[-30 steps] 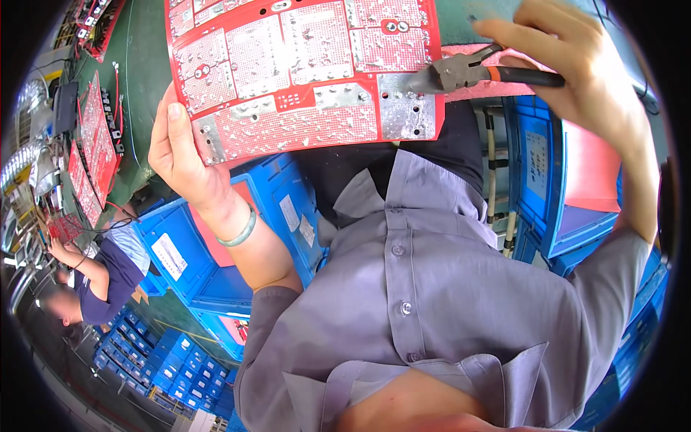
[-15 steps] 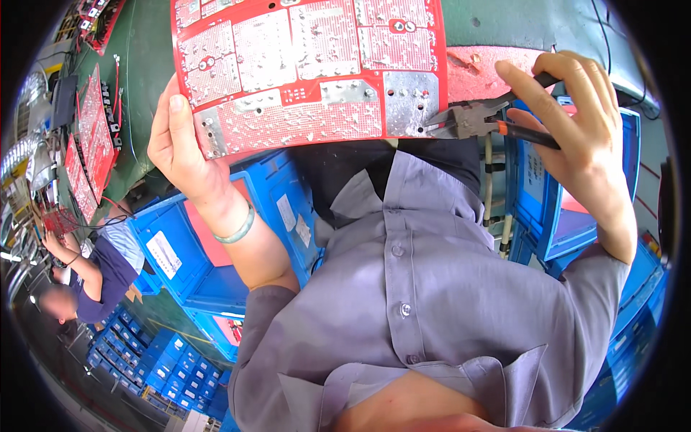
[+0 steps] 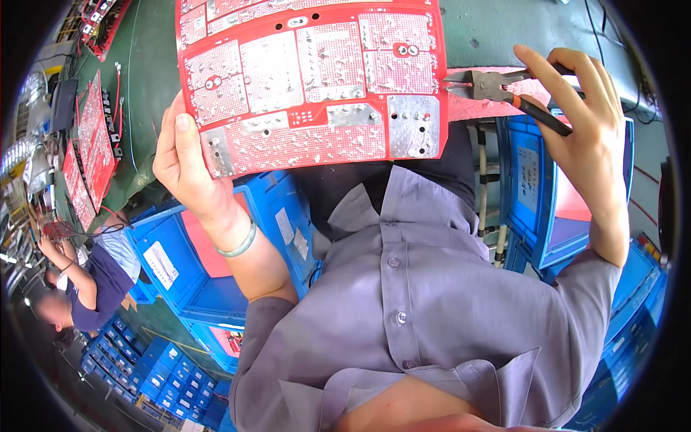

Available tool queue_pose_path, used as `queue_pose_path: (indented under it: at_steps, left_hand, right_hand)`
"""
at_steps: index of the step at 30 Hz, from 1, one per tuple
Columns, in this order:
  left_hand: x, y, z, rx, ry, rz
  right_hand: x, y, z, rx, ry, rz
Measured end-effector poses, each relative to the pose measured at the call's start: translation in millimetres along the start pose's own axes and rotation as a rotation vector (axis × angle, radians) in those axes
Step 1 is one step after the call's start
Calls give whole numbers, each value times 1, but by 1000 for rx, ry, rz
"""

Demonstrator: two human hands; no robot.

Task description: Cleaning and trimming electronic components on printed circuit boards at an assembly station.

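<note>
A large red circuit board [image 3: 302, 147], its soldered side facing me, is held up at the front of the bench. My left hand [image 3: 183, 147] grips its left edge, thumb on the face and fingers behind. In my right hand [image 3: 586, 108] is a pair of side cutters [image 3: 497, 88] with dark and orange handles. Their jaws are parted and point at the board's right edge, close beside it; whether they touch cannot be told. Silvery solder pads and bumps cover the board, and its upper part runs out of view.
A pink foam pad [image 3: 468, 108] lies on the green bench [image 3: 497, 32] behind the cutters. Blue bins stand below left [image 3: 173, 263] and right [image 3: 529, 191]. More red boards [image 3: 93, 155] rest at the left, where another person [image 3: 101, 281] works.
The board has shifted slightly down toward me with my left hand. The side cutters have moved up and slightly right, from the board's lower right corner to higher beside its right edge.
</note>
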State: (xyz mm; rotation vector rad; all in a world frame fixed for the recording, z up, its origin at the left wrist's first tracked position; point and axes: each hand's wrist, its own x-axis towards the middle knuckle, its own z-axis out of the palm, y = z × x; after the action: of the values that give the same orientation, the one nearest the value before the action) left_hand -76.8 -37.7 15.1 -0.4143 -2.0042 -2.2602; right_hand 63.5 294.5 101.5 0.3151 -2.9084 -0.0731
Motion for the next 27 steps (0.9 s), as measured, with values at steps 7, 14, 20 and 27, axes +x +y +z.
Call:
queue_pose_path:
  at_steps: [7, 14, 20, 27]
  left_hand:
    - [-9, 14, 11, 59, 64, -51]
    - [-68, 21, 7, -528, -334, -162]
    - [-61, 23, 42, -144, 76, -194]
    - [-59, 30, 42, -11, 60, -94]
  right_hand:
    - [3, -2, 8, 124, -37, 140]
    - [-8, 4, 8, 549, -91, 309]
    - [9, -17, 6, 102, -12, 290]
    - [16, -36, 11, 24, 58, 365]
